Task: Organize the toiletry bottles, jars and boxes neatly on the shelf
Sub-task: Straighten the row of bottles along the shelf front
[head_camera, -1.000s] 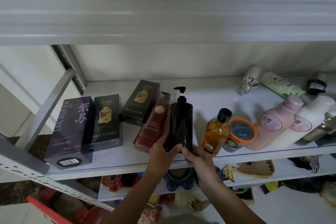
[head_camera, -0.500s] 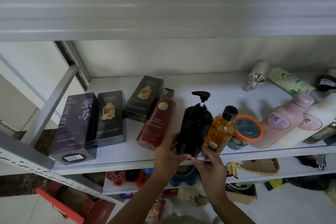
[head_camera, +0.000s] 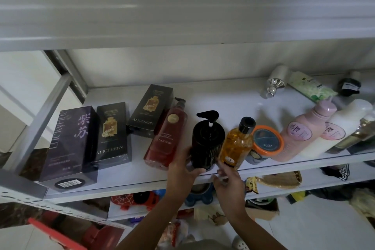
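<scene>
A black pump bottle (head_camera: pixel 207 140) stands upright near the front edge of the white shelf (head_camera: pixel 223 99). My left hand (head_camera: pixel 180 170) grips its lower left side. Just below and right of the bottle's base, my right hand (head_camera: pixel 229 184) has its fingers apart and holds nothing. A red pump bottle (head_camera: pixel 166 138) lies to the left. An amber bottle (head_camera: pixel 237 144) leans to the right, beside an orange-rimmed jar (head_camera: pixel 265 144). Three dark boxes lie at the left: a purple box (head_camera: pixel 67 144) and two black boxes (head_camera: pixel 112 134) (head_camera: pixel 150 109).
A pink bottle (head_camera: pixel 302 132), a white bottle (head_camera: pixel 341 128), a green tube (head_camera: pixel 310 87), a silver-capped bottle (head_camera: pixel 274 83) and a black jar (head_camera: pixel 349 87) lie at the right. A metal upright (head_camera: pixel 40 124) stands left. The upper shelf's edge (head_camera: pixel 182 12) overhangs. Lower shelves hold clutter.
The black pump bottle was tipped up from lying to standing. My right hand came off its base and dropped slightly. The view shifted right.
</scene>
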